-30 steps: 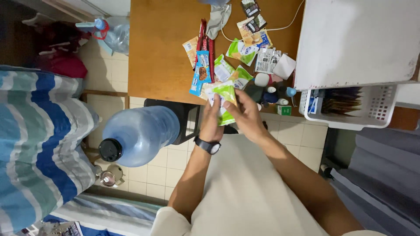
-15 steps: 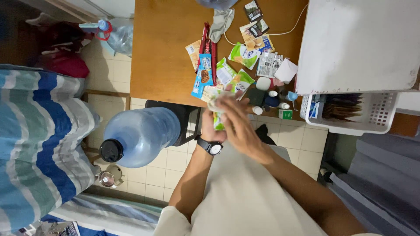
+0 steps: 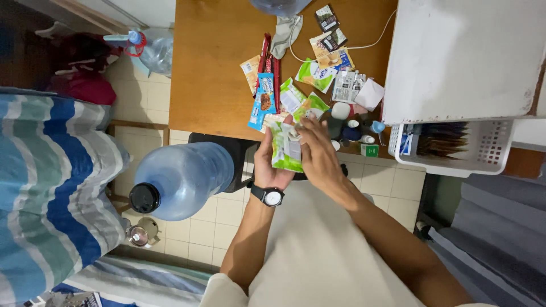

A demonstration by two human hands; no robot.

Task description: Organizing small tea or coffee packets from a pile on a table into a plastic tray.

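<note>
Bare forearms, one wristwatch, pale clothing.
The left hand [image 3: 272, 165] has a black-strapped wristwatch [image 3: 269, 196] with a round pale dial at its wrist; the right hand [image 3: 319, 156] wears nothing. A cream short sleeve [image 3: 219, 289] shows at the lower edge, above a pale beige garment [image 3: 318, 250].

My left hand [image 3: 272, 165], palm up with fingers curled closed, meets my right hand [image 3: 318, 150], its fingers pinching; both forearms extended.
</note>
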